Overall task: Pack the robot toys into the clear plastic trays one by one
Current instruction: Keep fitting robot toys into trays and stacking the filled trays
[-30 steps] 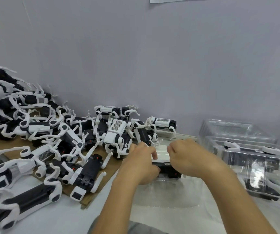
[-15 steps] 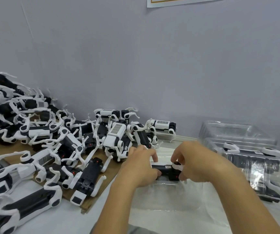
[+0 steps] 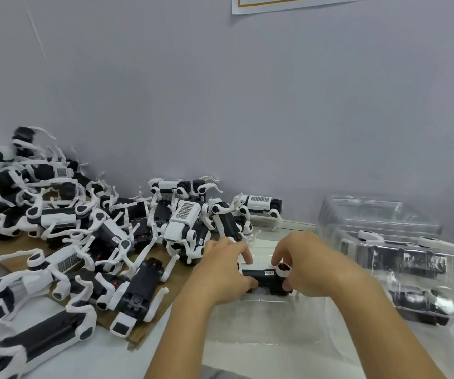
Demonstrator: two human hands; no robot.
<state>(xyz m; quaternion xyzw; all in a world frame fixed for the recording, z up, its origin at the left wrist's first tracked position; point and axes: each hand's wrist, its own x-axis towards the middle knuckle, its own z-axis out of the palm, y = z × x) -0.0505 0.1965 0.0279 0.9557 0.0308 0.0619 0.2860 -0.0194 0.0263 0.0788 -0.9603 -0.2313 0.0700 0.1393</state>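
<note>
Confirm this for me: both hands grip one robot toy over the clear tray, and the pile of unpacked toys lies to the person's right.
One thing is wrong. The head view shows the pile of unpacked toys to the person's left, not right. The rest holds: left hand and right hand grip one robot toy over the clear tray.

left side: pretty much blocked by the heap of robot toys (image 3: 83,242) on cardboard (image 3: 138,337)
right side: walled off by stacked clear trays (image 3: 401,258)
back: wall (image 3: 247,105)
near edge: open tabletop (image 3: 105,356) is left
</note>
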